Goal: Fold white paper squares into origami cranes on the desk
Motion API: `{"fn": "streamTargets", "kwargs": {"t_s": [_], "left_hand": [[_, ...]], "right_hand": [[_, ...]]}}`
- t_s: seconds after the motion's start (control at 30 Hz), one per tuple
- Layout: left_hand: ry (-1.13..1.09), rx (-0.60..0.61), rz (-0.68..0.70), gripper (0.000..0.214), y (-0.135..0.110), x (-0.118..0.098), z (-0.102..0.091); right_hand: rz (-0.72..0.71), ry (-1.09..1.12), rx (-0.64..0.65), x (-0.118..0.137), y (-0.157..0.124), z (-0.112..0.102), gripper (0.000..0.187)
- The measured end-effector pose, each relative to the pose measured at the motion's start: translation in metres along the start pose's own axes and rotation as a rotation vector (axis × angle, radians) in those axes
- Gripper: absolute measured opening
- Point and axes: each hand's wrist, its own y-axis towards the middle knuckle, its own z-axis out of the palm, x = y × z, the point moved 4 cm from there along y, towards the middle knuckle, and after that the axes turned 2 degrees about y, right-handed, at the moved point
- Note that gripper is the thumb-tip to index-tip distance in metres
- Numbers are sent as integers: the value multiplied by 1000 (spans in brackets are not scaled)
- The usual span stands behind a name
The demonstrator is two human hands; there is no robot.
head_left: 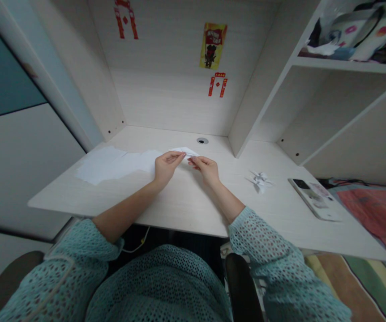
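Both my hands meet over the back middle of the white desk [179, 205]. Between them is a small folded piece of white paper [184, 150], partly hidden by my fingers. My left hand [168, 166] pinches its left side with thumb and fingers. On the right, my right hand [207, 170] grips the near right edge, its fingers curled. White paper sheets [109, 164] lie spread on the desk to the left of my left hand. Off to the right of my right hand sits a small pile of folded white paper pieces with pointed ends [260, 180].
A phone in a pale case [315, 199] lies on the desk's right side. Red and yellow stickers [213, 46] are on the back panel. A vertical panel [258, 85] and a filled shelf [354, 65] stand at the right. A round cable hole [202, 141] is near the back.
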Motion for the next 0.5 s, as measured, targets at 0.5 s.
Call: {"fn": "streamTargets", "kwargs": {"t_s": [0.5], "left_hand": [[-55,-9,-82,32,1,3,2]], "right_hand": [[-26,37,-5,1,0,2,28]]}}
